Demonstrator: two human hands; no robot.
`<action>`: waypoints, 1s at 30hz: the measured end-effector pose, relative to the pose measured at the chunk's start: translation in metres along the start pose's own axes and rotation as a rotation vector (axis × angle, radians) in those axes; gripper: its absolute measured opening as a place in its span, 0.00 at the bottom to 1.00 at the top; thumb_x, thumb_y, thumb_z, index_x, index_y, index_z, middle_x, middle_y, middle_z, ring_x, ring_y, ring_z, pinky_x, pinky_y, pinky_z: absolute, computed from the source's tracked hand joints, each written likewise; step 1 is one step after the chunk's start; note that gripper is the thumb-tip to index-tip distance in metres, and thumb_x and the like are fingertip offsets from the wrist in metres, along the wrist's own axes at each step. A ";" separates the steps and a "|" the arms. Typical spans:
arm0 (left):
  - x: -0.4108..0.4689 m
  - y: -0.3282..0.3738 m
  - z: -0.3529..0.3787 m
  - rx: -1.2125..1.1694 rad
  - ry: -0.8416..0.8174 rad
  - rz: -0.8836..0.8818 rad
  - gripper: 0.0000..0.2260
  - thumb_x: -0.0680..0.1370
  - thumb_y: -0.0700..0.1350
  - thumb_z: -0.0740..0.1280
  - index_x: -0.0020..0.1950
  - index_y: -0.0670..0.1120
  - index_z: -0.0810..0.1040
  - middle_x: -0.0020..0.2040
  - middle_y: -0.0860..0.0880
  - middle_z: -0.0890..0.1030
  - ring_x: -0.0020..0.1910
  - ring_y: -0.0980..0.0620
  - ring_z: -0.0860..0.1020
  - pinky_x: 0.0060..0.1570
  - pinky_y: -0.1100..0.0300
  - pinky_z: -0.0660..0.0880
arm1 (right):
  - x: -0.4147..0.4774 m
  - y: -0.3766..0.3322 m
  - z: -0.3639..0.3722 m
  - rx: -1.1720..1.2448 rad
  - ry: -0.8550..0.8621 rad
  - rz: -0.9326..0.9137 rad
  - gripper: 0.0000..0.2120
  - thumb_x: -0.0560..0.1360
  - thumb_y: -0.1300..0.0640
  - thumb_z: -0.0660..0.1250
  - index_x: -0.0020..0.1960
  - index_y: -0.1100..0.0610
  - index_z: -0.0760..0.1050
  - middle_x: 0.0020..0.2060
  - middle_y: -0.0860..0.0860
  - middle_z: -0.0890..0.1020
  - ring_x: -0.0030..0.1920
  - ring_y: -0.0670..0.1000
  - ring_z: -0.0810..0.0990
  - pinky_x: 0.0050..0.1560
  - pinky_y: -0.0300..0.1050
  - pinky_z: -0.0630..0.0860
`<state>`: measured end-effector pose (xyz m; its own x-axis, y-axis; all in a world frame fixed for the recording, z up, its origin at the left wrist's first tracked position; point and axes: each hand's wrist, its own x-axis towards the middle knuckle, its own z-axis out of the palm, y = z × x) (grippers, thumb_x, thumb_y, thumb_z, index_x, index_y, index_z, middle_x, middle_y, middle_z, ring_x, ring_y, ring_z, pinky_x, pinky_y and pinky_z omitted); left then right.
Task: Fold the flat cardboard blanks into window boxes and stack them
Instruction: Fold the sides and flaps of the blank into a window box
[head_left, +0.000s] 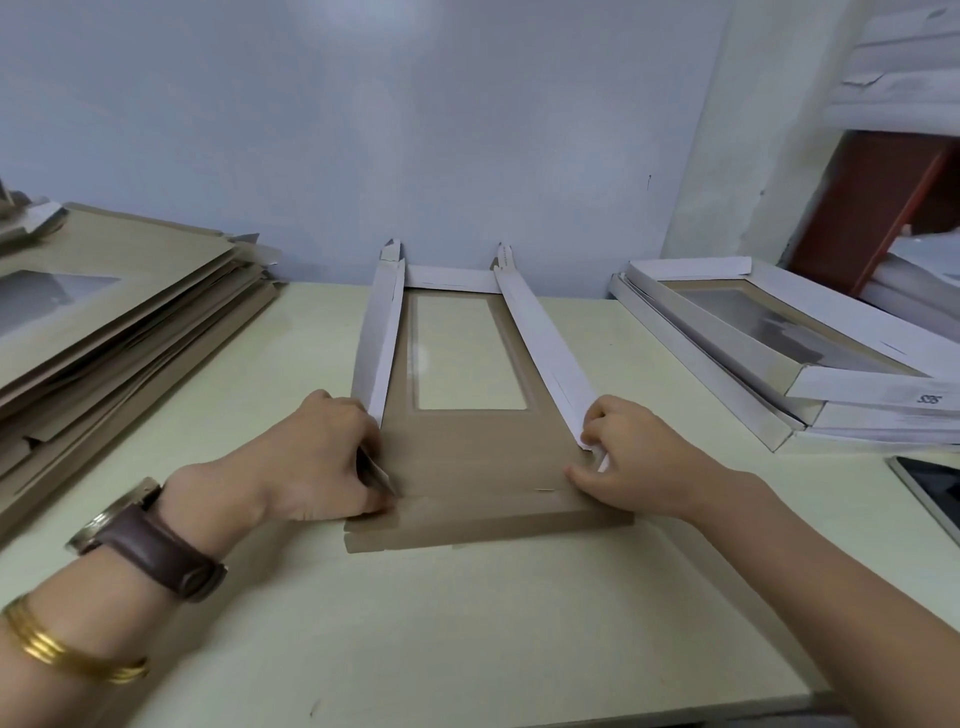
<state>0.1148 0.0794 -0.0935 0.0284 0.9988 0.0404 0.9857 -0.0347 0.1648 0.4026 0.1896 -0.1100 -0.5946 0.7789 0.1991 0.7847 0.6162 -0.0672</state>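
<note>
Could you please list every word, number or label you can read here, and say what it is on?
"S35" or similar, slanted and blurred: on the white side wall of the top finished box in the right-hand stack.
Tiny print on the far tip of the right flap: too small to read.
No other text shows.

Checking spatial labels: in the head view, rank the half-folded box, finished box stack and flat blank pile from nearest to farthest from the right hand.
1. The half-folded box, centre, gripped by the right hand.
2. The finished box stack, on the right.
3. The flat blank pile, far left.
</note>
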 end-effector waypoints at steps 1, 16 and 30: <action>0.000 0.000 0.000 -0.010 0.018 0.008 0.15 0.66 0.59 0.70 0.43 0.49 0.79 0.44 0.53 0.79 0.47 0.50 0.73 0.48 0.62 0.72 | 0.000 0.001 -0.001 0.002 -0.005 -0.014 0.18 0.73 0.46 0.65 0.43 0.63 0.77 0.47 0.51 0.74 0.48 0.50 0.73 0.51 0.42 0.71; 0.002 -0.005 -0.006 -0.089 -0.036 0.023 0.11 0.63 0.53 0.75 0.40 0.50 0.81 0.45 0.54 0.80 0.40 0.57 0.77 0.45 0.58 0.77 | -0.001 0.016 -0.036 0.231 -0.298 0.012 0.20 0.66 0.68 0.65 0.56 0.57 0.79 0.53 0.54 0.80 0.51 0.51 0.79 0.53 0.49 0.77; 0.003 -0.006 -0.005 -0.129 -0.055 0.021 0.04 0.70 0.44 0.68 0.43 0.47 0.80 0.51 0.53 0.77 0.45 0.54 0.76 0.49 0.56 0.75 | -0.001 0.004 -0.008 0.176 -0.073 -0.035 0.14 0.80 0.57 0.60 0.41 0.65 0.72 0.40 0.53 0.72 0.43 0.55 0.73 0.45 0.46 0.68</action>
<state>0.1083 0.0826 -0.0890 0.0616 0.9981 -0.0082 0.9555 -0.0566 0.2896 0.4082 0.1904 -0.1031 -0.6371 0.7592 0.1331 0.7244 0.6488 -0.2333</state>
